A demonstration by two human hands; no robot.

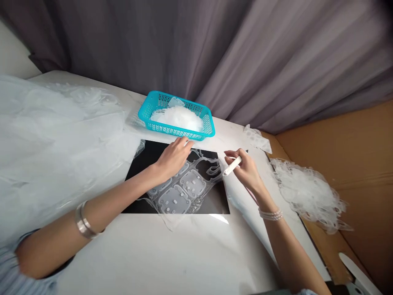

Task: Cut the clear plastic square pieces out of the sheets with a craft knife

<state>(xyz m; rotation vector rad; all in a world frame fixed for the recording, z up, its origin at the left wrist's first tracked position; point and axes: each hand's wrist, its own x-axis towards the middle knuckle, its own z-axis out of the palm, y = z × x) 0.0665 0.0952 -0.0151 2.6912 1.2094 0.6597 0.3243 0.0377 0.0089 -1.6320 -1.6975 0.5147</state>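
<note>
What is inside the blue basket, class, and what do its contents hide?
The blue basket holds a heap of whitish translucent scraps, with one flatter piece near the far wall. The basket's floor is covered, so it cannot be seen.

The moulded sheet (192, 183) is thin, glossy clear plastic (the basket (172, 131) beyond it, smooth turquoise plastic).

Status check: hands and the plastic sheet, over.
Left hand on clear moulded plastic sheet on black mat. Right hand gripping white stick. Teal basket of plastic scraps just beyond.
</note>
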